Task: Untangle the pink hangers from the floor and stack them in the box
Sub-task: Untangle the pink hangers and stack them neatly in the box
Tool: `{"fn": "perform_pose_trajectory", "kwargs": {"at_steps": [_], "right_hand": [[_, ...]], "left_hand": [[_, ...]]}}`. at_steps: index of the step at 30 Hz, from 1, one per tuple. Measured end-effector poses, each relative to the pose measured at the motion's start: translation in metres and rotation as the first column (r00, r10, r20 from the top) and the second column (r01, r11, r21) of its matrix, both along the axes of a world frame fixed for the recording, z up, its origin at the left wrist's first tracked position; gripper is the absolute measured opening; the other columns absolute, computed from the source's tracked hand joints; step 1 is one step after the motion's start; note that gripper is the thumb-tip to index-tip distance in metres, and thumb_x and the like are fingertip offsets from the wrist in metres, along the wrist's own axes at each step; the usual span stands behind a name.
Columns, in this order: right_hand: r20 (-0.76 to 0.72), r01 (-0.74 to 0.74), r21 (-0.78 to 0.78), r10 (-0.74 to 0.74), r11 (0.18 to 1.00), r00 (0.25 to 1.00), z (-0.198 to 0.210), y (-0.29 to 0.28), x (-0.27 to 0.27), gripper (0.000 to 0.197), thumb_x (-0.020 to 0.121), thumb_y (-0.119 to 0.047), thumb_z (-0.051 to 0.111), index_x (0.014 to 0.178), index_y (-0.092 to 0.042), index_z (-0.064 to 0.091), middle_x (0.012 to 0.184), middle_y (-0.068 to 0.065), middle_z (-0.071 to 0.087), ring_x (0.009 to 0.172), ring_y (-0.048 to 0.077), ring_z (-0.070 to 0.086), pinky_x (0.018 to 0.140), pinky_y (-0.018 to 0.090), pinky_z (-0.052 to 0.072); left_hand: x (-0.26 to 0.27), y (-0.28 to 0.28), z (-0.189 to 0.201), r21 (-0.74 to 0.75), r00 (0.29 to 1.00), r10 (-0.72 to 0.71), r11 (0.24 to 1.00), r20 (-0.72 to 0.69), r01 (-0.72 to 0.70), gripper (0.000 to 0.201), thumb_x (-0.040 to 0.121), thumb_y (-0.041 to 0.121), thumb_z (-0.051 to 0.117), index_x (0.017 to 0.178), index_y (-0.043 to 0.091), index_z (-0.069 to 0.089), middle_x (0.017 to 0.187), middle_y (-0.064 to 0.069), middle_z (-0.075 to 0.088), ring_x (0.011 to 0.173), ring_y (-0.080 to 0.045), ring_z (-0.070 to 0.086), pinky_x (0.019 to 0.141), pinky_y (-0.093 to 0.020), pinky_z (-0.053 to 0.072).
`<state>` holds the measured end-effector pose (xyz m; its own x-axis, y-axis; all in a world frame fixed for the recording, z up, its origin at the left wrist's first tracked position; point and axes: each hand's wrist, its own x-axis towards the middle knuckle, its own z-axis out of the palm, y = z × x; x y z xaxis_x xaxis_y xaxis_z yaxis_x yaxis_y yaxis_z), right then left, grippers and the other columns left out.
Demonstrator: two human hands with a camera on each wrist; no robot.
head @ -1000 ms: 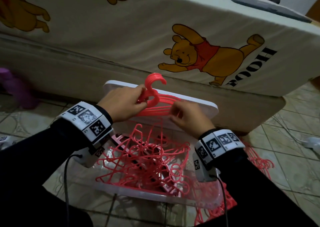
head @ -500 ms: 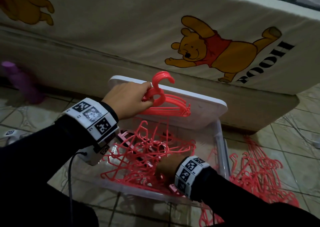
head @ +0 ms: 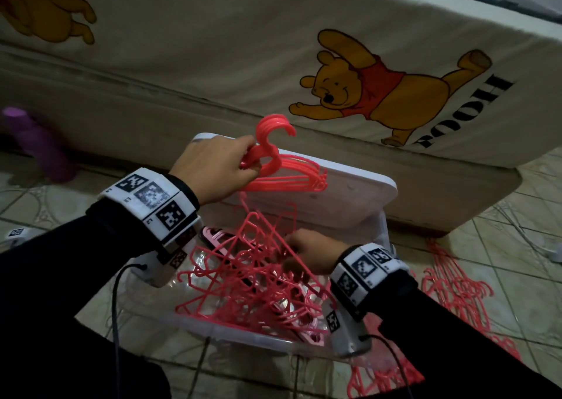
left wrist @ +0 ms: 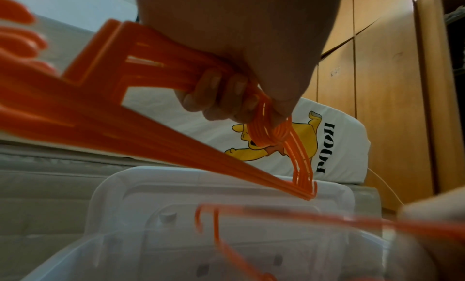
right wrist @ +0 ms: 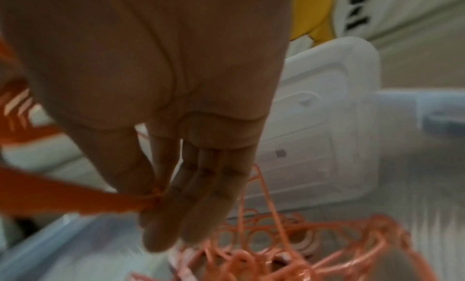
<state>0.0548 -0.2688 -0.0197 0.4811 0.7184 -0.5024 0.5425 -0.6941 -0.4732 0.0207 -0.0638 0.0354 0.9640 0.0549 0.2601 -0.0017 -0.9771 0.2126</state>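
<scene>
My left hand (head: 248, 163) grips a neat bundle of pink hangers (head: 282, 173) by the necks, hooks up, above the far side of the box; the left wrist view shows the fingers (left wrist: 226, 94) curled round the bundle (left wrist: 264, 126). The clear plastic box (head: 243, 336) on the floor holds a tangle of pink hangers (head: 252, 289). My right hand (head: 293, 252) is inside the box, and its thumb and forefinger (right wrist: 151, 185) pinch one hanger's bar (right wrist: 75, 197), which is tilted up out of the tangle.
The box's white lid (head: 359, 198) leans against a bed (head: 213, 64) covered with a cartoon bear sheet. More pink hangers (head: 456, 292) lie in a heap on the tiled floor to the right of the box. A purple object (head: 39, 146) stands far left.
My right hand left the held bundle, dropped into the box, and now pinches a hanger and raises it from the tangle. The left hand keeps the bundle up.
</scene>
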Motion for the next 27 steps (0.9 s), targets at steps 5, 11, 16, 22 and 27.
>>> {"fn": "perform_pose_trajectory", "kwargs": {"at_steps": [5, 11, 16, 22, 27], "right_hand": [[-0.170, 0.240, 0.284, -0.197, 0.929, 0.965, 0.009, -0.004, 0.004, 0.008, 0.085, -0.004, 0.063, 0.088, -0.010, 0.068, 0.072, 0.002, 0.066, 0.056, 0.004, 0.057, 0.059, 0.021, 0.049], [-0.203, 0.494, 0.338, -0.450, 0.801, 0.870, -0.001, -0.008, 0.002, 0.011, 0.084, -0.002, 0.067, 0.093, -0.008, 0.064, 0.069, 0.005, 0.063, 0.047, 0.015, 0.060, 0.045, 0.023, 0.051], [0.135, 0.386, 0.341, -0.451, 0.857, 0.882, -0.005, -0.011, 0.008, 0.023, 0.087, -0.006, 0.059, 0.105, -0.015, 0.071, 0.096, 0.008, 0.072, 0.085, 0.021, 0.068, 0.078, 0.022, 0.051], [0.313, 0.278, 0.441, -0.436, 0.853, 0.844, 0.003, -0.020, 0.015, 0.025, 0.083, -0.004, 0.058, 0.098, -0.023, 0.053, 0.088, 0.002, 0.068, 0.082, 0.021, 0.064, 0.073, 0.036, 0.053], [0.207, 0.345, 0.541, -0.519, 0.767, 0.829, 0.010, -0.023, 0.025, 0.030, 0.081, -0.003, 0.068, 0.103, -0.014, 0.051, 0.082, -0.006, 0.062, 0.074, 0.006, 0.059, 0.068, 0.019, 0.049]], "left_hand": [[0.002, -0.002, 0.005, -0.065, 0.997, 0.069, 0.996, 0.019, -0.068, 0.031, 0.087, 0.051, 0.051, 0.106, 0.027, 0.055, 0.097, -0.011, 0.068, 0.093, -0.038, 0.062, 0.065, -0.033, 0.032], [0.002, -0.001, 0.016, -0.209, 0.984, 0.135, 0.972, 0.117, -0.109, 0.027, 0.087, 0.048, 0.055, 0.107, 0.029, 0.058, 0.096, -0.014, 0.068, 0.092, -0.040, 0.062, 0.068, -0.038, 0.041], [0.002, 0.006, 0.019, -0.281, 0.973, 0.181, 0.950, 0.142, -0.136, 0.028, 0.086, 0.045, 0.059, 0.109, 0.029, 0.059, 0.101, -0.013, 0.069, 0.096, -0.040, 0.062, 0.074, -0.041, 0.046], [0.003, 0.016, 0.021, -0.291, 0.955, 0.258, 0.934, 0.147, -0.207, 0.033, 0.087, 0.042, 0.059, 0.115, 0.027, 0.054, 0.105, -0.017, 0.068, 0.098, -0.042, 0.061, 0.076, -0.043, 0.045], [0.004, 0.020, 0.022, -0.315, 0.964, 0.244, 0.927, 0.102, -0.201, 0.038, 0.086, 0.052, 0.057, 0.117, 0.029, 0.054, 0.107, -0.013, 0.068, 0.101, -0.038, 0.061, 0.078, -0.041, 0.046]]}}
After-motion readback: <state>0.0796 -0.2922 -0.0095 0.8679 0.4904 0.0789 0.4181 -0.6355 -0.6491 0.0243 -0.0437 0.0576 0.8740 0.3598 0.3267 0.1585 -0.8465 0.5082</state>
